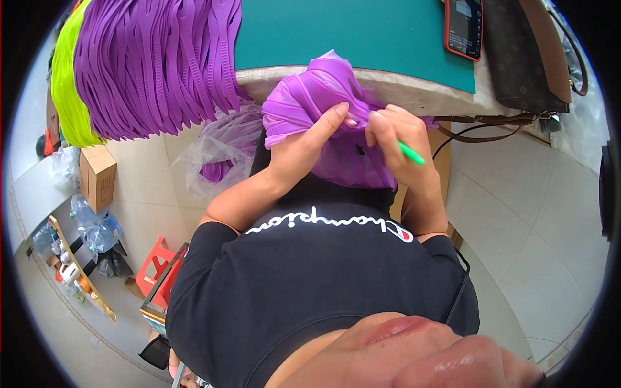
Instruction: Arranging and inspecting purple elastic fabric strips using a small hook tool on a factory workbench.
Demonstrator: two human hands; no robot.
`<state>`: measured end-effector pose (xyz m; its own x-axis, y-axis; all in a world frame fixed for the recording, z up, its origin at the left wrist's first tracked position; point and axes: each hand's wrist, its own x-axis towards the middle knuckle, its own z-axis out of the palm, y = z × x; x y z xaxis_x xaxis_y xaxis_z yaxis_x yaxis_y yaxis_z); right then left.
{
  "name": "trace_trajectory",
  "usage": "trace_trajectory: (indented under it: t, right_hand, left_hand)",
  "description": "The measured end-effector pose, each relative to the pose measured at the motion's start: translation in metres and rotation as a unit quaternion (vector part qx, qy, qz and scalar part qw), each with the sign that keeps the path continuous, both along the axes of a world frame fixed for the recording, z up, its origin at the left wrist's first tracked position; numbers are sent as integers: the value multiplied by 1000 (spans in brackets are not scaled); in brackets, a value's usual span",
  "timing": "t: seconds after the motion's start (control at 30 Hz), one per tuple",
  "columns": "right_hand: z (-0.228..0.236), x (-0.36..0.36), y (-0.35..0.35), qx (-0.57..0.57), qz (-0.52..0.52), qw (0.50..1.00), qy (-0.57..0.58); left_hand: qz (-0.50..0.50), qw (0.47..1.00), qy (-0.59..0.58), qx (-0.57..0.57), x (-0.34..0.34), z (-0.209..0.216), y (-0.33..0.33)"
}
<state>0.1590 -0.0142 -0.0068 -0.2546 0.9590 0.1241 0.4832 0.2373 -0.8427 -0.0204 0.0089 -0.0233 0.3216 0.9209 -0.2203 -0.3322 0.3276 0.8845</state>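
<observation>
A: Where is the purple bundle [291, 103]?

B: Just beyond the left grip [303, 147], overlapping the near edge of the tabletop [349, 32] in this view; whether it rests on that edge, I can't tell. Thin clear plastic [331, 58] wraps it, and more purple hangs lower down, between the two grips.

A: How do the grips stand?

B: The left one clasps the bundle, thumb laid over the top, most of its fingers out of sight. The right grip [402, 132] is curled tight around a green handle [411, 154], whose butt sticks out on the near side. Its tip is covered, so I can't say what kind it is.

A: How would you do this well?

B: I'd let the left thumb pin the plastic taut just beside the working spot, yet out of the tip's path in case it's sharp. Short, shallow strokes seem wise: the wrap looks flimsy, and pressing deep could mark the purple beneath.

A: Anything around to mind?

B: Left of the left grip, purple strips [155, 64] drape over the tabletop edge, with yellow-green strips [71, 84] farther out; I'd avoid brushing them. Right of the right grip, a brown bag's strap [498, 121] loops close by and could catch an elbow. The phone [464, 29], beyond that grip, looks safely apart.
</observation>
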Motion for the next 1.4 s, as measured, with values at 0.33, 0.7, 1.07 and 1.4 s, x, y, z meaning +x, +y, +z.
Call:
trace_trajectory:
  t: [0.33, 0.7, 1.07, 1.4]
  right_hand:
    - [-11, -10, 0, -22, -98, 965, 242]
    - [-4, -2, 3, 161, -166, 972, 51]
    - [-7, -4, -11, 215, -95, 971, 29]
    - [37, 116, -52, 113, -93, 653, 743]
  left_hand:
    - [-55, 995, -69, -53, -5, -1, 2]
    - [-119, 981, -72, -133, -12, 0, 2]
    - [-80, 986, -118, -86, -10, -1, -5]
    - [-32, 905, -377, -193, -36, -20, 11]
